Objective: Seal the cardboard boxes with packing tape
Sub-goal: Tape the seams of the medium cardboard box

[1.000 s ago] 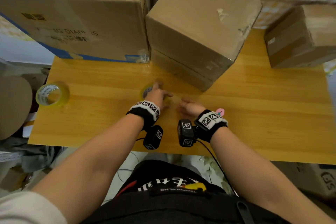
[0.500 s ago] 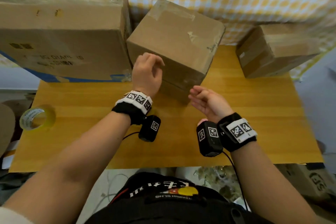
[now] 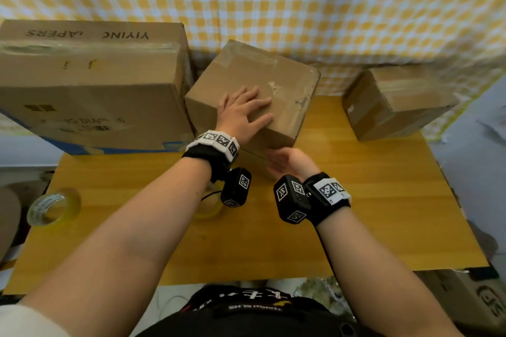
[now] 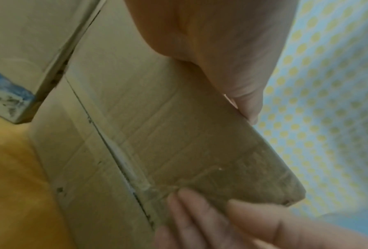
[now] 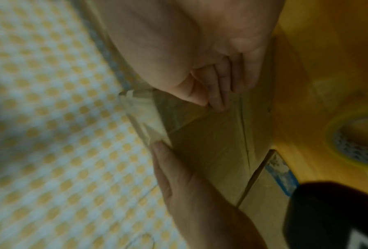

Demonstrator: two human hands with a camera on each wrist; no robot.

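Cardboard box [image 3: 254, 96], the middle one, stands at the back of the bench [image 3: 369, 200], turned so that one corner points toward me, its left side just beside the large box [image 3: 90, 90]; my left hand [image 3: 242, 115] lies flat on its top face with fingers straight and spread, a released grip that only presses; my right hand [image 3: 290, 163] is lower, at the near corner, palm toward the cardboard and fingers relaxed, holding nothing. I judge that I want to draw or turn this box toward me for taping; the corner is between both hands, the left above, the right in front. One tape roll [image 3: 53, 206] lies well apart at the left bench edge; another roll [image 3: 208, 206] lies under my left wrist, nearer to the left hand.
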